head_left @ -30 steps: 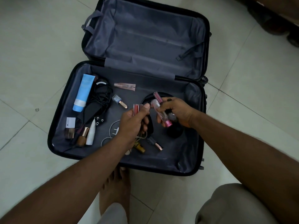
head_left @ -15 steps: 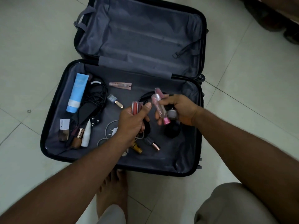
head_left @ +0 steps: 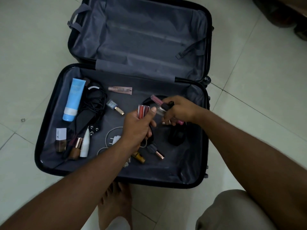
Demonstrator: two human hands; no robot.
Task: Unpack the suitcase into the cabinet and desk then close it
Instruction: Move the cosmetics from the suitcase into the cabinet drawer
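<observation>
So the suitcase (head_left: 49, 135) is lying wide open on the tiled floor (head_left: 29, 47), lid half sitting at the far side with just grey lining showing, and the near half is holding all the small stuff. Both hands are hovering over the middle of that near half.

The left hand (head_left: 137, 128) is gripping a little bunch of red lip gloss tubes (head_left: 143, 110), thumb pressing along the side, tubes poking up out of the grip. The right hand (head_left: 179, 110) is just beside it, clenching around a pink lip gloss (head_left: 155, 99) plus a couple more tubes; a black cap and a pink end are sticking out either side of the fingers. Can't tell exactly how many it's holding.

Everything else is sitting loose on the lining:
- blue tube (head_left: 74, 99) at the far left, lying lengthwise
- tangle of black cables (head_left: 95, 103) right next to it
- a pinkish squeeze tube (head_left: 120, 90) near the hinge
- small nail polish bottle (head_left: 114, 106) with a gold cap, between the cables and the left hand
- white pointed tube (head_left: 85, 143) and a brown foundation bottle (head_left: 75, 149) bunched at the near left, with a little white card (head_left: 61, 133) beside them
- white charger plug (head_left: 114, 140) with its looped cord, partly under the left wrist
- another polish bottle (head_left: 156, 151) and a yellow bottle (head_left: 139, 157) near the front
- something round and black (head_left: 177, 135) under the right hand, too dark to make out

A bare foot (head_left: 116, 201) is resting on the floor just in front of the case.
</observation>
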